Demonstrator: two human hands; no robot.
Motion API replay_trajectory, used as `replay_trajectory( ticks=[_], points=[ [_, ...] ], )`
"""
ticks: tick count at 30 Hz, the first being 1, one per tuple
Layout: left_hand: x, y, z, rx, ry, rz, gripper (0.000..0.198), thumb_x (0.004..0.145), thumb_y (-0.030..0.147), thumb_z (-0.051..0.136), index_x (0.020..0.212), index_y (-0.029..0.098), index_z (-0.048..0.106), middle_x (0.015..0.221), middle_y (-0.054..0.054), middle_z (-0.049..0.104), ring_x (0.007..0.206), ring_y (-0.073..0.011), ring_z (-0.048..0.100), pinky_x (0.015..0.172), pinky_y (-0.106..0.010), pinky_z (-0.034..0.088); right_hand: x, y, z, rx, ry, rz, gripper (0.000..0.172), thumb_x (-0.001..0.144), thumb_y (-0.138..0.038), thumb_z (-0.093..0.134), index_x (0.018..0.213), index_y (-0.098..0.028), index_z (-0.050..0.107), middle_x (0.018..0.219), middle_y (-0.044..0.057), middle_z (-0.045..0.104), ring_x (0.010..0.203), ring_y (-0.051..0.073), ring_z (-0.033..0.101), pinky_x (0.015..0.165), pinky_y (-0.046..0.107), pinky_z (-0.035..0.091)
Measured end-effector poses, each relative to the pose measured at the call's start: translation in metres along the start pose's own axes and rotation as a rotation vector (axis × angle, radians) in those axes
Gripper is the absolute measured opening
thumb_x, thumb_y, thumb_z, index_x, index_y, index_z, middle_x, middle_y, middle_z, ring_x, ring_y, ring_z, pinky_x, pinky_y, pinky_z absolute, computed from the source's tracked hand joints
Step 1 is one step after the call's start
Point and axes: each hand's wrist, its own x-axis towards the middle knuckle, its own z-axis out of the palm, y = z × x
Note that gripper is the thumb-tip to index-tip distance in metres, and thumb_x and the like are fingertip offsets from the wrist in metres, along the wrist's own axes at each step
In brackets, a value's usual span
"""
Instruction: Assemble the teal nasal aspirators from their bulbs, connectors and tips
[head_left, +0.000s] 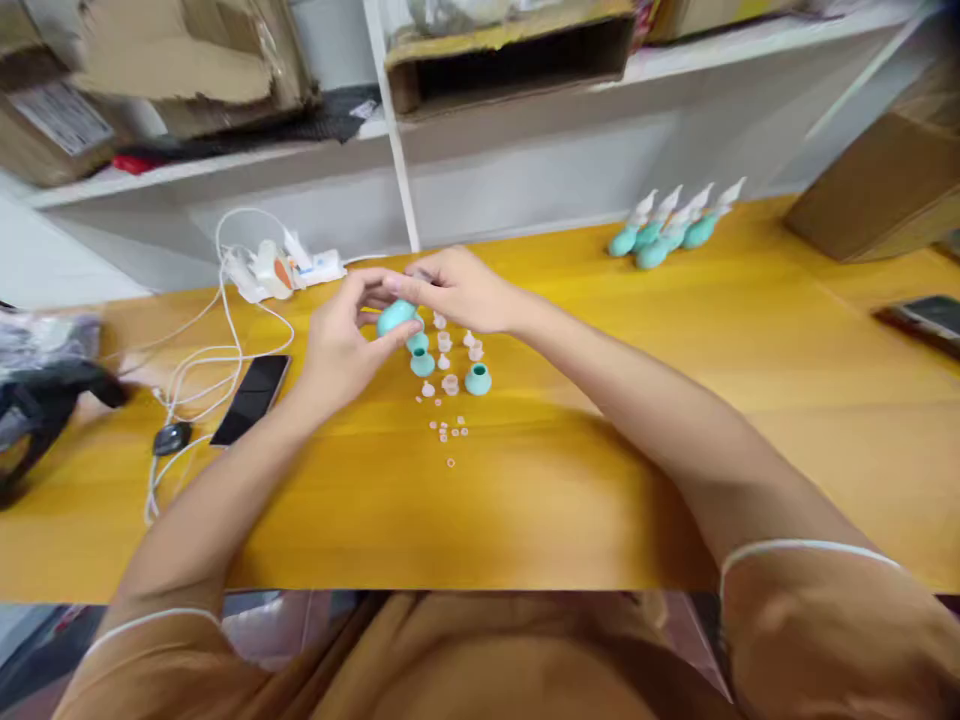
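Now I am watching the left hand [341, 340] gripping a teal bulb [396, 316] just above the tabletop [600, 470], thumb and fingers wrapping round it; the right hand [461, 290] is curling over the bulb's top, though I cannot tell whether it is pinching anything. Just beneath, small teal cups [478, 379] and clear caps [450, 384] are lying loose; a dark phone [251, 398] is resting to the left; white-tipped teal pieces [667, 232] are sitting in a row well apart at the back right.

Four tipped bulbs [652, 250], four bare bulbs [478, 379]
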Motion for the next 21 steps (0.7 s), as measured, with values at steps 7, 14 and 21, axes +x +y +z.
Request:
replay_trajectory(
  ticks=[7, 14, 21],
  points=[
    [0.011, 0.009, -0.010, -0.423, -0.205, -0.090, 0.050, 0.084, 0.049, 0.093, 0.122, 0.025, 0.071, 0.096, -0.003, 0.081, 0.097, -0.0233, 0.082, 0.087, -0.035, 0.068, 0.005, 0.001, 0.004, 0.549, -0.118, 0.049, 0.063, 0.111, -0.070, 0.041, 0.069, -0.025, 0.025, 0.056, -0.008, 0.019, 0.050, 0.009, 0.018, 0.047, 0.026, 0.019],
    [0.027, -0.040, -0.012, -0.341, -0.017, -0.078, 0.058, 0.081, 0.052, 0.094, 0.124, 0.024, 0.069, 0.117, -0.008, 0.080, 0.117, -0.0240, 0.078, 0.094, -0.033, 0.065, 0.009, 0.033, -0.040, 0.175, 0.202, 0.161, 0.046, 0.110, -0.048, 0.055, 0.074, -0.023, 0.041, 0.064, -0.005, 0.037, 0.056, 0.011, 0.030, 0.055, 0.026, 0.028],
    [0.059, -0.124, 0.003, -0.055, 0.095, -0.124, 0.049, 0.085, 0.051, 0.087, 0.120, 0.021, 0.072, 0.122, -0.012, 0.079, 0.119, -0.0250, 0.074, 0.103, -0.037, 0.059, -0.011, 0.098, -0.062, -0.705, -0.007, 0.304, 0.008, 0.096, -0.022, 0.069, 0.095, -0.014, 0.070, 0.101, 0.013, 0.070, 0.092, 0.023, 0.062, 0.090, 0.034, 0.048]
  ],
)
